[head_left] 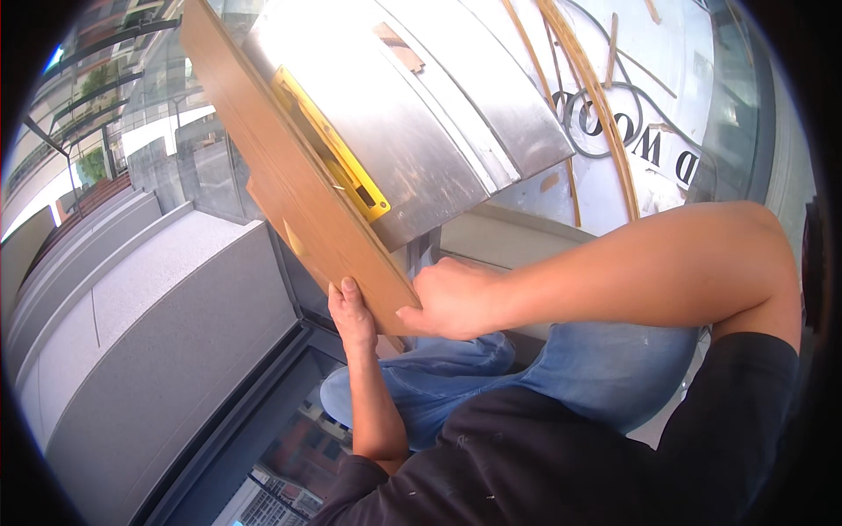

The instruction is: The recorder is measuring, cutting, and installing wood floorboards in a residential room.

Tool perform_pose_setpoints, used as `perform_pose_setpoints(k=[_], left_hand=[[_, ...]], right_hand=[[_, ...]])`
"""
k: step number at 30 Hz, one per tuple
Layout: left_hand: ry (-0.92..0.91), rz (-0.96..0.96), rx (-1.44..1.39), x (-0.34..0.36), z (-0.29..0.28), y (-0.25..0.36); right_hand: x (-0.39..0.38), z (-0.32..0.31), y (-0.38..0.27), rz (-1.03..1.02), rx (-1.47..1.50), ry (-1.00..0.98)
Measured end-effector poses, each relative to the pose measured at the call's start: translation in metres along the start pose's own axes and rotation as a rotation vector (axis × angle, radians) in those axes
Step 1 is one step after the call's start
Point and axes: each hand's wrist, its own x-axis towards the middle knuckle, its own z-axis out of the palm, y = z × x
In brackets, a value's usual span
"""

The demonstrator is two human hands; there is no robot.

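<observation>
A long brown wooden board [289, 175] runs along the left edge of a shiny metal machine table [386, 149], its near end tilted toward me. My left hand [353, 317] grips the board's near end from the left, thumb on its face. On the right side of that same end, my right hand [456, 300] is closed round the edge, with some of its fingers hidden. Beside the board, a yellow slotted insert plate [373, 200] is set into the metal table. A pale, pointed patch [294, 238] shows on the board's left side.
A small brown wood offcut [399, 48] lies on the metal table near a long groove. To the right, thin wood strips [605, 114] and a black cable [642, 114] lie over a white lettered panel [653, 145]. A grey ledge [175, 324] borders the left.
</observation>
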Motion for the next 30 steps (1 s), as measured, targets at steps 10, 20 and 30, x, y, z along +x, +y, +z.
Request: perform_pose_setpoints(k=[10,20,30], left_hand=[[0.001,0.070,-0.166,0.162,-0.005,0.056],[-0.046,0.065,-0.109,0.202,0.001,0.092],[-0.038,0.086,-0.116,0.200,-0.001,0.087]], right_hand=[[0.004,0.006,0.006,-0.030,0.019,0.054],[0.004,0.014,0.012,-0.023,0.030,0.047],[-0.001,0.015,0.010,0.017,0.044,0.032]])
